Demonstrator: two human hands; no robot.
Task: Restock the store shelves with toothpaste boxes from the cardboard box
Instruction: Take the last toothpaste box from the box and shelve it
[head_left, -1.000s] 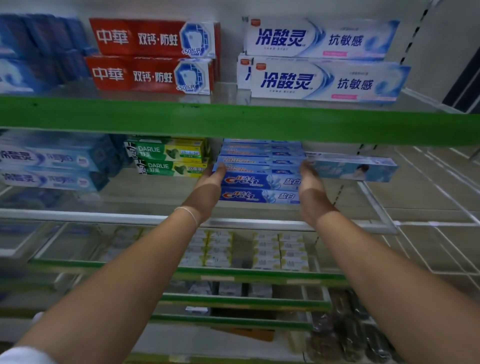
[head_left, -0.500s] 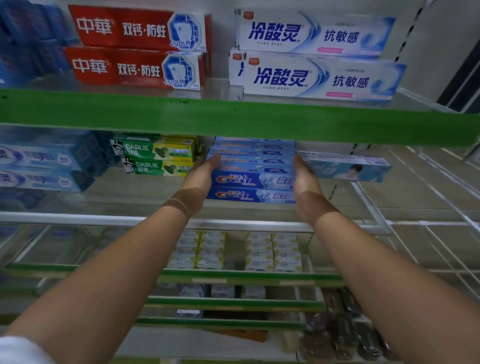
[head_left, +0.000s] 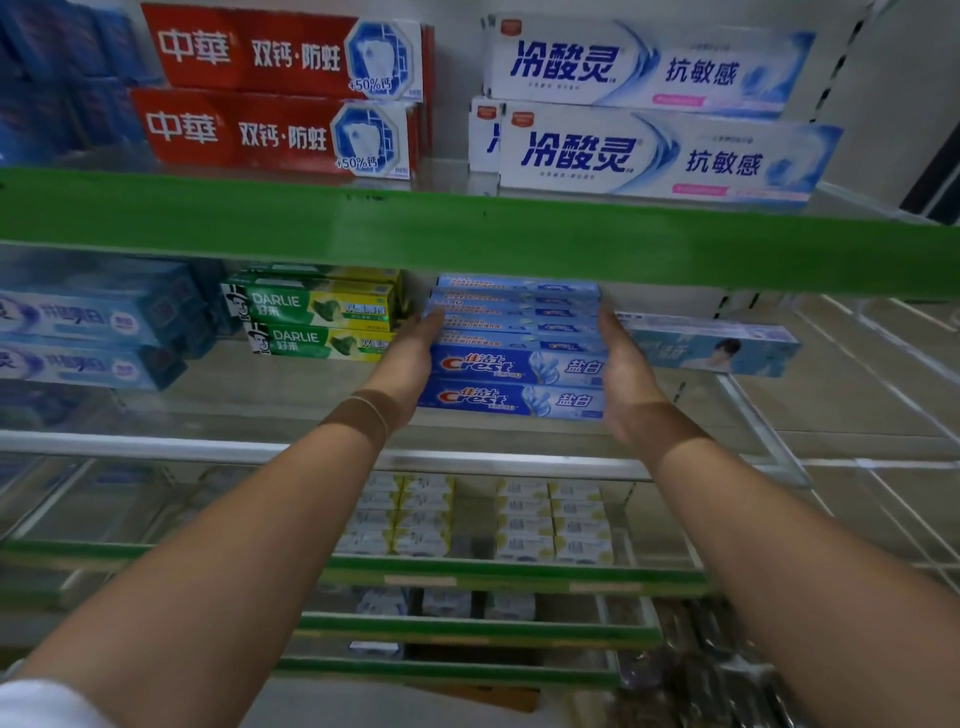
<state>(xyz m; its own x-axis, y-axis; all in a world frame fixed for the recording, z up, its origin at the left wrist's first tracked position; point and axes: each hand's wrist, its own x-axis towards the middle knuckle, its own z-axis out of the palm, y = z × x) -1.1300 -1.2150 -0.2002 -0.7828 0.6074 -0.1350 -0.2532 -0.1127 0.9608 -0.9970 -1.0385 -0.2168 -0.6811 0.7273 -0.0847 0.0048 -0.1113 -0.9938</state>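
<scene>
Our left hand (head_left: 410, 358) and right hand (head_left: 621, 371) are pressed flat against the two short ends of the stack of blue Crest toothpaste boxes (head_left: 519, 343), fingers straight and reaching back along its sides, so the stack sits squeezed between our palms and neither hand curls round anything. We take that stack as our landmark.

It rests on the clear glass shelf (head_left: 493, 434) under the broad green shelf edge (head_left: 467, 244), two boxes face us at the front and more lie piled behind and above them. Just left of the stack stand the green and yellow Darlie cartons (head_left: 317, 317), close to our left fingers. Just right of it lies a long pale blue carton with a portrait on it (head_left: 711, 345), its near end behind our right hand. Above the stack, past the green edge, we see red Chinese-lettered boxes (head_left: 280, 88) and white and blue ones (head_left: 660, 150).

We judge that we are in the placing step: the boxes are on the shelf and we are squaring them up. Next we need to ease both palms away without dragging the upper boxes askew, then go back for more. The cardboard box is not clearly in view here.
</scene>
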